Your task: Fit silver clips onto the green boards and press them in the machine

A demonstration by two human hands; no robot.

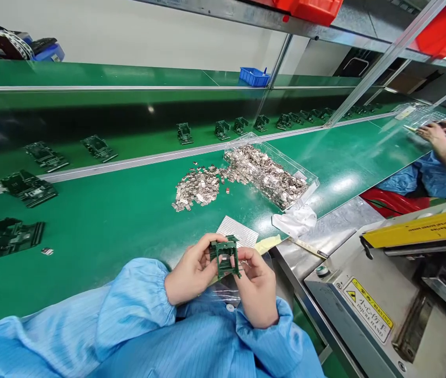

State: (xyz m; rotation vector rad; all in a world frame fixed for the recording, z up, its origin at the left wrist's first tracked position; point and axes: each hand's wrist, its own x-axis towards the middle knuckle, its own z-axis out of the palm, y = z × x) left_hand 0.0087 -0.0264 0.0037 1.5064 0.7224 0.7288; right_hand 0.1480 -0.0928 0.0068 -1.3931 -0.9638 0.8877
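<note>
Between my two hands, above the near edge of the green bench, is a small green circuit board assembly with an open, frame-like shape. My left hand grips its left side, thumb in front and fingers behind. On the right side my right hand pinches it; whether a small part sits in those fingertips is hidden. Just behind the hands lies a white sheet with rows of small labels, with a yellowish paper beside it. A heap of small silvery metal pieces spreads farther back on the bench.
A clear plastic tray holds many metal pieces. A white cloth lies at the bench edge. More circuit boards stand left and along the back rail. A machine with a warning label is at right. A co-worker's hands work far right.
</note>
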